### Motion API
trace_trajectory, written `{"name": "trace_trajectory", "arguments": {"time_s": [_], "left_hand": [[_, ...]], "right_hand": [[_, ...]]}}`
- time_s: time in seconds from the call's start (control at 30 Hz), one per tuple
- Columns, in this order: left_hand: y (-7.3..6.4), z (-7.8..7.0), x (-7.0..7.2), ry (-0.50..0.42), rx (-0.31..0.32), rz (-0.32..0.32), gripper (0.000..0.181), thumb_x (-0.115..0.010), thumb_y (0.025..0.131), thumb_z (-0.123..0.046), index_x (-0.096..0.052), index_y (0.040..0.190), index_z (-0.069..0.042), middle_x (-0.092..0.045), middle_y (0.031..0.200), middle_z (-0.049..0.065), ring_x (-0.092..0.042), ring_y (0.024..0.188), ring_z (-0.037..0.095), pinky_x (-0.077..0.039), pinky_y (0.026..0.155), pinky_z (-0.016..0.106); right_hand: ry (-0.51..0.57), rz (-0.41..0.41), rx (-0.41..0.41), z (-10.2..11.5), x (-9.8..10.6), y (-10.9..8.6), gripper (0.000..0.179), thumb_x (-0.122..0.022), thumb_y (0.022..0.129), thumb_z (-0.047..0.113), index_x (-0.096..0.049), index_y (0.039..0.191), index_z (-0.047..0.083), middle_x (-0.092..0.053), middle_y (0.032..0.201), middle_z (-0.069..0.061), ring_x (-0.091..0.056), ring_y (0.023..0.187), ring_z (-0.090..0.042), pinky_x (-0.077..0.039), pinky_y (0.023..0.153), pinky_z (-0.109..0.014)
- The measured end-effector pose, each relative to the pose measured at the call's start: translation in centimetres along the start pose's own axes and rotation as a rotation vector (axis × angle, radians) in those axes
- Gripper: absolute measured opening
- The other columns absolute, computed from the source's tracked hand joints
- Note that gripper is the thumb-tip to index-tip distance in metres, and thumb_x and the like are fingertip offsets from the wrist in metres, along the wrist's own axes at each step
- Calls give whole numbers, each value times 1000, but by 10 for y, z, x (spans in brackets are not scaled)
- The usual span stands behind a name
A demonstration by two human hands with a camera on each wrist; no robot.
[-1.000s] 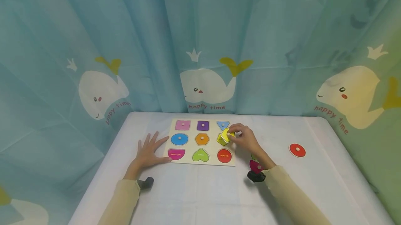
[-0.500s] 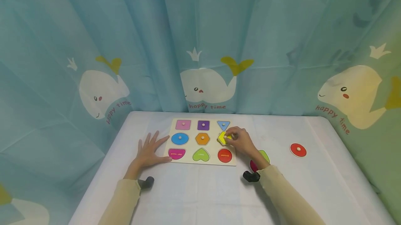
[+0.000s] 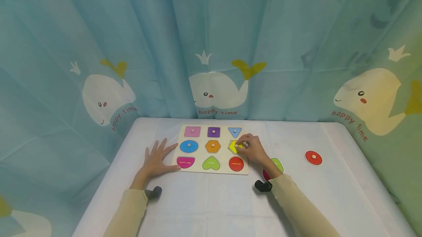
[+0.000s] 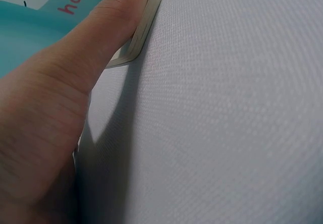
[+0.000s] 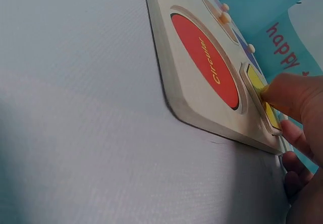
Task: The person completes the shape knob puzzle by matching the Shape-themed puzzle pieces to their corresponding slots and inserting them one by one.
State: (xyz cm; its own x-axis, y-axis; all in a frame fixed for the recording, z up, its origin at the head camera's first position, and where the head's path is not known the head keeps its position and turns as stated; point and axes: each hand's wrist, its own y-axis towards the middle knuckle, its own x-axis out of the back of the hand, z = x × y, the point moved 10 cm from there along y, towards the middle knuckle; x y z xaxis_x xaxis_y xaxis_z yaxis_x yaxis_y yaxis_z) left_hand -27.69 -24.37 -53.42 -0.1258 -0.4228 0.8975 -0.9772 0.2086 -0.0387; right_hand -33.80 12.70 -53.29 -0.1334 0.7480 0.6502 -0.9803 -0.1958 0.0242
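A pale wooden knob-puzzle board (image 3: 202, 146) lies on the table. My right hand (image 3: 255, 151) pinches the knob of a yellow pentagon piece (image 3: 232, 147) over its recess at the board's right side. In the right wrist view, the pentagon piece (image 5: 256, 82) looks slightly raised above the wood. My left hand (image 3: 155, 162) lies with fingers spread at the board's left edge, its thumb (image 4: 108, 19) on the near corner. Pink, purple, blue and orange knobbed pieces fill other recesses. Bare recesses show a magenta half round (image 3: 185, 162), green heart (image 3: 211, 163) and red circle (image 3: 236, 163).
A loose red circle piece (image 3: 309, 159) lies on the white tabletop (image 3: 224, 207) to the right. A green heart piece (image 3: 278, 163) and a magenta half-round piece (image 3: 266, 175) are partly hidden by my right forearm. A whale-printed curtain (image 3: 217, 17) hangs behind.
The yellow pentagon piece was tilted and held above its recess; my right hand has lowered it and turned it into line with the outline. My left hand has stayed put.
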Motion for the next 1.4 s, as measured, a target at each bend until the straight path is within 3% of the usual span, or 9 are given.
{"name": "trace_trajectory", "arguments": {"time_s": [0.53,1.07,1.4], "left_hand": [[1,0,0,-12,-7,2,100,-80,74,-65,-43,158,-24,-15,170,20,1,153,53,8,113,78],[2,2,0,-4,0,3,102,-78,73,-68,-42,158,-24,-14,170,20,2,153,53,8,113,78],[1,4,-3,-2,4,4,102,-78,73,-68,-42,158,-24,-14,170,20,2,153,52,9,113,77]], "right_hand": [[-24,35,5,-1,0,6,8,-79,91,17,-81,98,15,-60,127,-11,-43,123,-32,-48,103,-50],[-19,71,119,12,2,9,8,-79,90,12,-80,98,10,-60,122,-15,-44,121,-36,-39,96,-51],[-27,71,81,8,0,8,9,-79,90,13,-81,99,11,-59,126,-15,-43,122,-37,-41,101,-55]]}}
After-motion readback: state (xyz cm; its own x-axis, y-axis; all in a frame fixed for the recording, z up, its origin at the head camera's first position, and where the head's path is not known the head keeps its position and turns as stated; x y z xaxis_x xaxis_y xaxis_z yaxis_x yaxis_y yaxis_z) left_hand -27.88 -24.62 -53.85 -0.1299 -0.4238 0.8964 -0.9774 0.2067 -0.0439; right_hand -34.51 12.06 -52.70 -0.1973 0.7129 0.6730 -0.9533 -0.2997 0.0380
